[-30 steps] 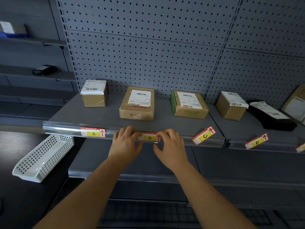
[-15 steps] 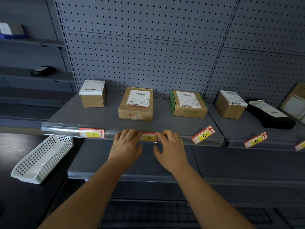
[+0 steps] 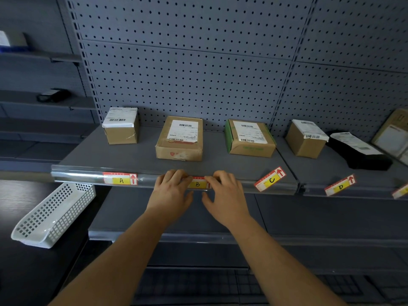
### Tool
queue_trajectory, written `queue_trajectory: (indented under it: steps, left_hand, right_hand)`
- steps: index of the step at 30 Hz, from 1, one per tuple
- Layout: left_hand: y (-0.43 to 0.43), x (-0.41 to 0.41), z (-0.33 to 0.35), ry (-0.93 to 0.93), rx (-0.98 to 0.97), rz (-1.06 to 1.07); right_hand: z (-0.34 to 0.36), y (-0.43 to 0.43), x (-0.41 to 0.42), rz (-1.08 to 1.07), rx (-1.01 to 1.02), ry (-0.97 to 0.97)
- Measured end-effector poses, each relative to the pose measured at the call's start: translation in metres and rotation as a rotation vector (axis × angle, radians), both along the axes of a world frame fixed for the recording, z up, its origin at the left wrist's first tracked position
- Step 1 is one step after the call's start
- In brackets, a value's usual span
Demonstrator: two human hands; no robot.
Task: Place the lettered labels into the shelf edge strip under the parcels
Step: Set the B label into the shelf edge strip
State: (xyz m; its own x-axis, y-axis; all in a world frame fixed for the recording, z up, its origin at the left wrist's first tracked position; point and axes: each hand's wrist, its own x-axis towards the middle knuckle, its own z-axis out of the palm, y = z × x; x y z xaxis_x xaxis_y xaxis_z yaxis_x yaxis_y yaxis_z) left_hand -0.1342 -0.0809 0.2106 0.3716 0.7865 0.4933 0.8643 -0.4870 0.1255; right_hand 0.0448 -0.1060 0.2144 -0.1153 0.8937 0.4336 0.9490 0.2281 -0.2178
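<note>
Your left hand (image 3: 171, 193) and right hand (image 3: 225, 194) sit side by side at the front of the shelf (image 3: 141, 156), fingers curled over the clear edge strip (image 3: 77, 174) and pressing on label B (image 3: 198, 183). Neither hand is closed around anything; the fingertips rest on the strip, thumbs hanging below it. Your fingers cover both ends of label B, so only its yellow middle and part of the red arrow show, and you cannot tell whether it is fully seated behind the plastic.

At 9 o'clock from your hands, label A (image 3: 120, 179) lies flat inside the strip, under the small parcel (image 3: 121, 127) with white wrap on top. Straight up at 12 o'clock stands the brown parcel (image 3: 180, 139). Toward 1 o'clock is the green-edged parcel (image 3: 249, 139).

At 3 o'clock, label C (image 3: 269, 179) is tilted on the shelf edge; further right, label D (image 3: 340, 186) is tilted too. Another label (image 3: 400, 192) is cut off by the right edge, its letter out of sight. A black bag (image 3: 362, 154) and a box (image 3: 395, 133) beyond it are partly cut off as well.

At 8 o'clock, a white basket (image 3: 53, 217) rests tipped on a dark surface.
</note>
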Motion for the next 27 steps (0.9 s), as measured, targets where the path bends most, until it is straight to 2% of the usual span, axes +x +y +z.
queue_trajectory:
  steps: [14,27]
  left_hand:
    - [0.0056,0.0016,-0.0014,-0.055,0.024,-0.015]
    - [0.007,0.0014,0.0029,-0.052,-0.055,-0.004]
  right_hand:
    - [0.0003,0.0046,-0.0003,0.004,-0.025,0.008]
    - [-0.001,0.0092,-0.0024,-0.007,-0.045,0.018]
